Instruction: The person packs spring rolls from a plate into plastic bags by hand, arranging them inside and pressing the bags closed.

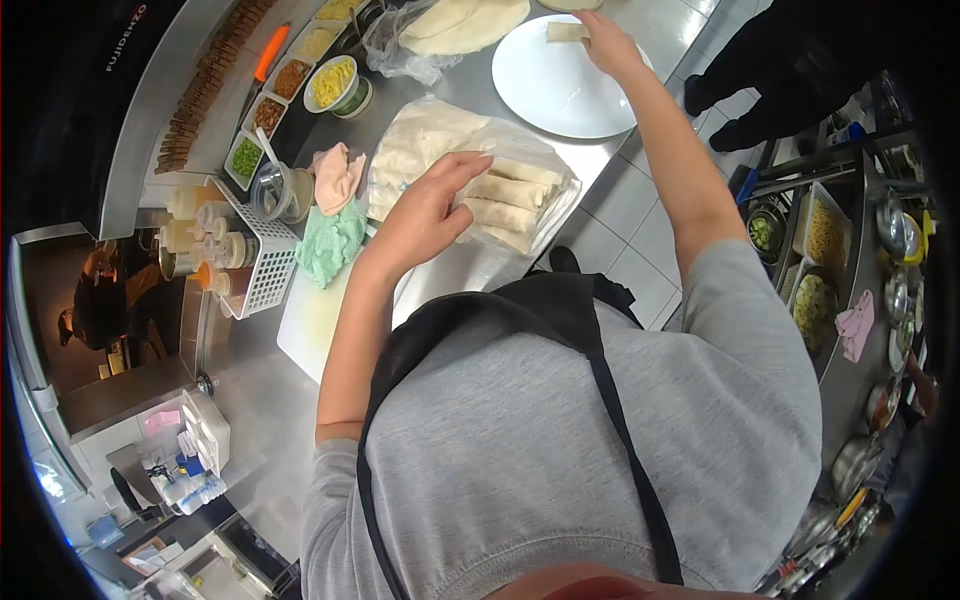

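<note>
My right hand point(608, 46), at the top, has its fingers closed on a small pale rolled wrap point(566, 32) over the far side of a round white plate point(545, 85). My left hand point(432, 208) is open, its fingers stretched over a plastic-lined tray of rolled wraps point(500, 212). Whether its fingertips touch the plastic sheet point(425, 135) I cannot tell. Several wraps lie side by side there, lightly browned. Beside them are a pink cloth point(338, 178) and a green cloth point(330, 243), next to a white cutting board point(312, 325).
Flat round breads point(465, 25) lie behind the tray. A bowl of yellow pieces point(333, 85), small filling containers point(291, 78), an orange-handled knife point(270, 52) and a white basket of bottles point(262, 265) line the left. Another person's dark-clothed legs point(770, 80) stand at right.
</note>
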`<state>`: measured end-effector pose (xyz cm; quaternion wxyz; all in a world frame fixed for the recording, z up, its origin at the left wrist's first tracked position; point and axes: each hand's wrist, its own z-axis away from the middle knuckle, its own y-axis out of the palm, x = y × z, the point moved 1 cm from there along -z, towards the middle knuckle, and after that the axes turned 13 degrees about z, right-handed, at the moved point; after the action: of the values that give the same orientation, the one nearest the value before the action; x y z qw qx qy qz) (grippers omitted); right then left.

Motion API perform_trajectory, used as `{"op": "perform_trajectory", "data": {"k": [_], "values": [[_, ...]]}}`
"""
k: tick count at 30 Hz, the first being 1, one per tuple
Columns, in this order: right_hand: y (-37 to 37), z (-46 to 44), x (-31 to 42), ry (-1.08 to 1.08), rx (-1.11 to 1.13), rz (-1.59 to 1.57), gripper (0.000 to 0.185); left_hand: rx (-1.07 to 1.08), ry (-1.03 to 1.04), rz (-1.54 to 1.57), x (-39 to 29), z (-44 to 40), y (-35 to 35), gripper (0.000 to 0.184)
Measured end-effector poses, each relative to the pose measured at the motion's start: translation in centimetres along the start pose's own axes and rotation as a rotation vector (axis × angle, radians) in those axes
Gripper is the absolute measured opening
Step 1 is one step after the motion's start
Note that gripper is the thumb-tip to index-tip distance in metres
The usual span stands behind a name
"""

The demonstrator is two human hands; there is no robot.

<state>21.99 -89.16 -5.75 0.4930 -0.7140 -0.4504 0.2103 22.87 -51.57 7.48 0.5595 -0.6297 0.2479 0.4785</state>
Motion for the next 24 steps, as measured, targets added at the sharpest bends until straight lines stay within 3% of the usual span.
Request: {"op": "perform_trajectory", "data": {"k": [4, 8, 11, 13, 15, 18, 20, 22, 23, 24], "values": [[2.3, 0.0, -1.1, -0.048, 0.079, 0.388, 0.046, -0.002, -0.014, 0.021, 0.1, -0.1, -0.2, 0.063], [1.3, 0.5, -1.4, -0.064, 0.075, 0.362, 0.041, 0.002, -0.034, 0.034, 0.5, -0.3, -0.5, 0.064], [-2.3, 2.3, -1.0, -0.022, 0.012, 0.113, 0.037, -0.01, -0.02, 0.033, 1.3, -0.7, -0.6, 0.063], [-7.3, 5.3, 1.0, -0.046, 0.144, -0.49, 0.034, -0.049, 0.039, -0.016, 1.9, -1.1, -0.7, 0.062], [-10.8, 9.0, 2.8, -0.106, 0.529, -0.877, 0.039, -0.064, 0.072, -0.025, 2.0, -1.7, -0.6, 0.061], [-14.2, 13.4, 6.8, -0.301, 0.883, -0.966, 0.035, -0.095, 0.109, -0.018, 1.3, -2.4, 0.0, 0.06], [-14.4, 14.8, 9.1, -0.34, 0.898, -0.939, 0.035, -0.108, 0.119, 0.0, 0.8, -2.7, 0.4, 0.06], [-13.5, 15.6, 11.3, -0.37, 0.568, -0.689, 0.036, -0.119, 0.159, -0.073, 0.4, -2.9, 0.8, 0.06], [-12.7, 15.9, 11.7, -0.365, 0.564, -0.687, 0.036, -0.115, 0.163, -0.073, 0.4, -2.9, 0.9, 0.06], [-12.1, 15.9, 11.9, -0.329, 0.413, -0.622, 0.035, -0.119, 0.164, -0.095, 0.5, -2.9, 1.0, 0.06]]}}
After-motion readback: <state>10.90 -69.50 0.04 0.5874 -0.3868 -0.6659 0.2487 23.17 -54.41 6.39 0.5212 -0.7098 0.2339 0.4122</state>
